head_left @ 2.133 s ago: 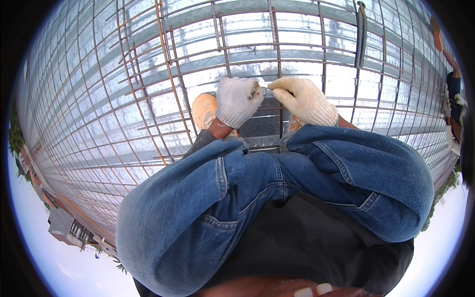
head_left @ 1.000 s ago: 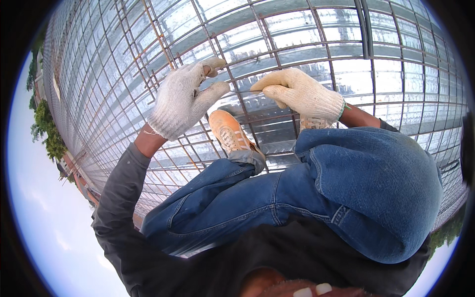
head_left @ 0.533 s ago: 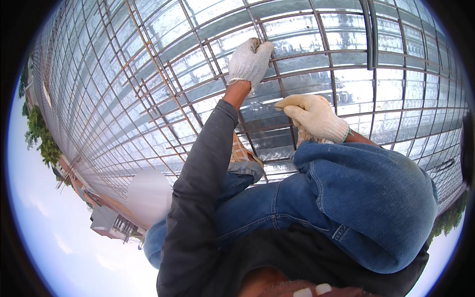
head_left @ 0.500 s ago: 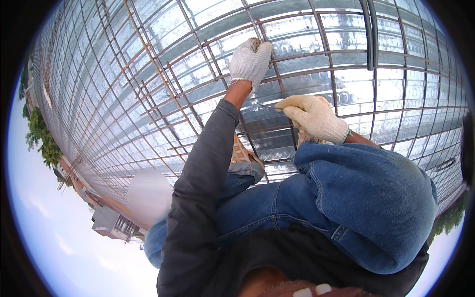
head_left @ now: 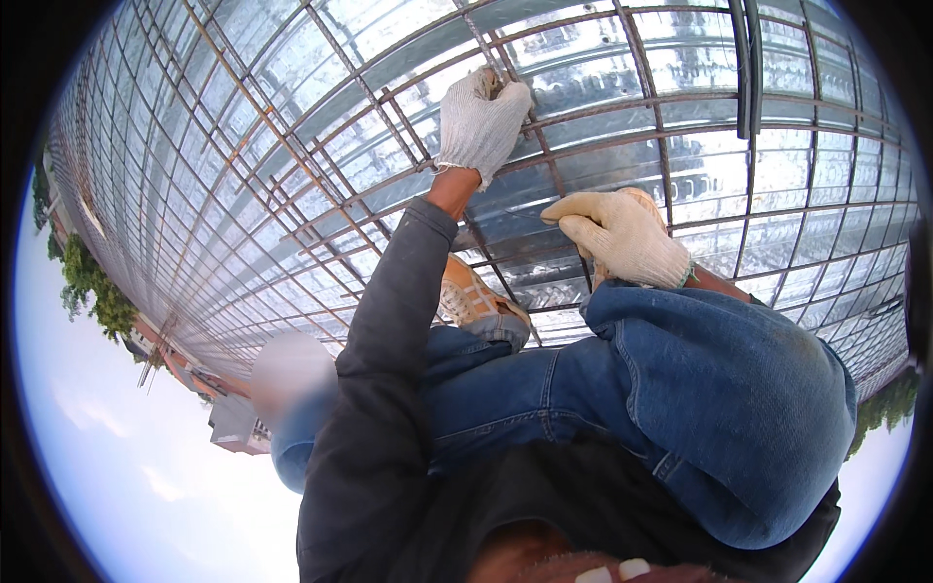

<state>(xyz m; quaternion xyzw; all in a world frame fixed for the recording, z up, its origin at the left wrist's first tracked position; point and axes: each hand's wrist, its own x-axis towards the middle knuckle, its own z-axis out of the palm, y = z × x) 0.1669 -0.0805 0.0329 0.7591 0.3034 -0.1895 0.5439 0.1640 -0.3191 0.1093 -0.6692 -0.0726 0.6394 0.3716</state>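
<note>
Well in from the left edge of the metal floor (head_left: pixel 705 175), the left hand (head_left: pixel 483 126) reaches to a steel bar (head_left: pixel 546 155) in the mesh; its fingers curl there, but I cannot tell whether they grip it. The glove could snag on a bar end or a crossing, since loose knit catches easily. Next, the left shoe (head_left: pixel 473 296) stands among the bars; a sole could slide or a toe wedge, because the footing is a grid over smooth sheet. Nearer the right edge, the right hand (head_left: pixel 622 233) has thumb and forefinger closed in a pinch; whether anything thin is between them I cannot tell, and such a piece could slip from thick gloved fingertips. The right shoe (head_left: pixel 643 202) is partly hidden behind it. Farther right lie the dark rods (head_left: pixel 743 78). Counted: two gloved hands, two shoes, apparently two dark rods side by side, one mesh, its bars too many to number.
</note>
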